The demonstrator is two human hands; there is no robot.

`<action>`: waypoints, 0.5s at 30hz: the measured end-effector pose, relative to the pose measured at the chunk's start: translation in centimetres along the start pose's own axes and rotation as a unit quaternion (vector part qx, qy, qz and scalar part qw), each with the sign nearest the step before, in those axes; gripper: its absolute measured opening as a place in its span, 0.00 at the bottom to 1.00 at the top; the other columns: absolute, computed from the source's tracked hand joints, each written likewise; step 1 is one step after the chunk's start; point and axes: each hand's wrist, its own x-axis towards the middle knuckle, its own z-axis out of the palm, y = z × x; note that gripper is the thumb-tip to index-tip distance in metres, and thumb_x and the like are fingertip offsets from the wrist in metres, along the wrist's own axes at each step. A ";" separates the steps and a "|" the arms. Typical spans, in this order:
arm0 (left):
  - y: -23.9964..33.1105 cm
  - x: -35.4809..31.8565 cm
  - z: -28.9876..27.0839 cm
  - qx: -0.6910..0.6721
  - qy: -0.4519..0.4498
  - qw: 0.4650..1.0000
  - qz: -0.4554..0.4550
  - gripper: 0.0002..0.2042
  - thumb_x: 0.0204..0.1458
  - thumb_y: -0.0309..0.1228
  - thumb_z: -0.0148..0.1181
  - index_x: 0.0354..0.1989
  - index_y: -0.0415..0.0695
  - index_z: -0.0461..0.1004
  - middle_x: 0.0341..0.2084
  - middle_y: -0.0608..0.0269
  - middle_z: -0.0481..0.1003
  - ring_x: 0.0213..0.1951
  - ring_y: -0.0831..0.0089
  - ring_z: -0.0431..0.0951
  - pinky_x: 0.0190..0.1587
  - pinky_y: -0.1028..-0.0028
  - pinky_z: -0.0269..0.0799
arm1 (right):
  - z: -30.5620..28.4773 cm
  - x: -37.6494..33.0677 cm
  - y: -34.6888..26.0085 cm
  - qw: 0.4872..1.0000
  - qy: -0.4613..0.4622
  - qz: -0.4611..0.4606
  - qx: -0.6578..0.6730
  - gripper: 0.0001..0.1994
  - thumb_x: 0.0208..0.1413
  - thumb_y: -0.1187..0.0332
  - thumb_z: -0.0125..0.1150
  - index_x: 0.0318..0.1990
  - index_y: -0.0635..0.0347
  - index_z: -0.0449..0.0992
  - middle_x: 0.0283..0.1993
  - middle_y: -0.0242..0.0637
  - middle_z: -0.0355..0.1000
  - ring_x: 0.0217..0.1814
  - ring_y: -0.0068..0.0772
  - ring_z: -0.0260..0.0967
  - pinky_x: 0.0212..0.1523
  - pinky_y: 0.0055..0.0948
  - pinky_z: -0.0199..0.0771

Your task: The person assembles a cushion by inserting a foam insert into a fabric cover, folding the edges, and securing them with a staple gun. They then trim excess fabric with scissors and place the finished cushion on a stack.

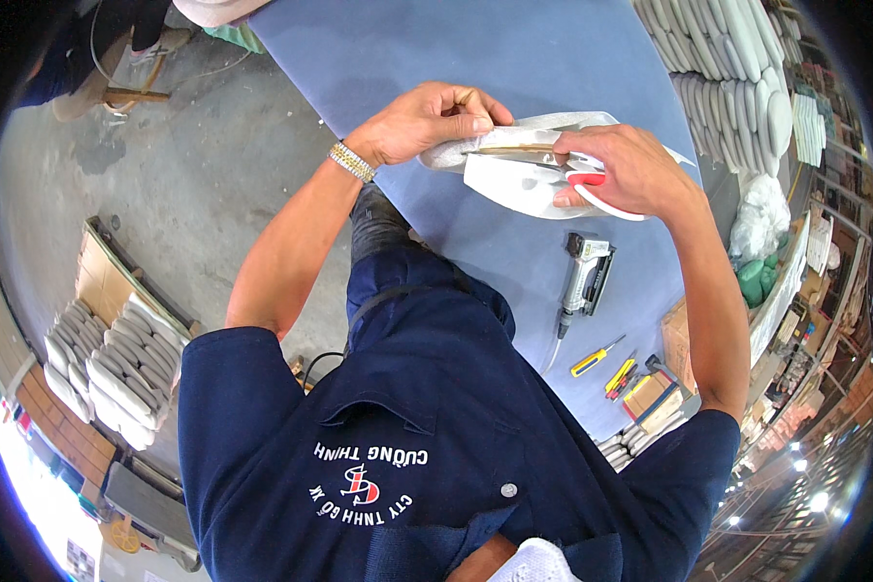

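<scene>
Just past the staple gun [584,276], on the blue desk [436,58], was this pale padded piece [446,153], with a white flap [509,186] along its near side. The person's hands were apart from each other but both busy: the left hand [436,121] had thumb and fingers pinched on the piece's edge, beyond the gun and off to its left, while the right hand [623,167] was wrapped round a red-and-white handle [586,178], pretty much straight past the gun. Looked like scissors, but the hand hid most of it tbh. A thin hose [555,351] came off the gun's near end. Nearer than the gun lay a yellow screwdriver [592,361]. Well off to the gun's right were stacked grey cushions [727,107] and a clear plastic bag [759,218].
</scene>
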 end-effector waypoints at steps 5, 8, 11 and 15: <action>0.0 0.2 -0.1 0.010 -0.001 1.000 0.008 0.11 0.62 0.35 0.64 0.37 0.40 0.76 0.53 0.55 0.77 0.49 0.74 0.77 0.54 0.73 0.74 | 0.3 -0.1 0.6 1.000 0.019 -0.012 0.012 0.26 0.49 0.44 0.73 0.48 0.52 0.80 0.46 0.37 0.81 0.50 0.51 0.77 0.48 0.48 0.76; 0.0 0.6 -0.2 0.002 -0.003 1.000 0.015 0.11 0.62 0.36 0.64 0.39 0.39 0.77 0.53 0.55 0.77 0.49 0.74 0.77 0.55 0.73 0.74 | 0.8 -0.2 1.5 0.997 0.063 -0.043 0.034 0.25 0.46 0.48 0.76 0.45 0.52 0.79 0.41 0.38 0.81 0.44 0.52 0.76 0.43 0.47 0.74; 0.3 0.9 -0.1 0.001 0.005 1.000 0.010 0.11 0.63 0.35 0.64 0.41 0.38 0.78 0.52 0.56 0.78 0.49 0.75 0.77 0.54 0.74 0.74 | 0.8 -0.2 1.9 0.994 0.084 -0.054 0.031 0.24 0.45 0.49 0.77 0.44 0.53 0.79 0.40 0.39 0.81 0.42 0.53 0.76 0.41 0.46 0.73; 0.7 1.1 0.1 0.007 0.010 1.000 0.009 0.10 0.63 0.34 0.63 0.39 0.38 0.78 0.51 0.58 0.78 0.48 0.76 0.78 0.53 0.74 0.75 | 0.8 0.3 2.0 0.994 0.088 -0.060 0.030 0.24 0.45 0.48 0.77 0.44 0.53 0.80 0.40 0.38 0.81 0.42 0.52 0.76 0.40 0.46 0.72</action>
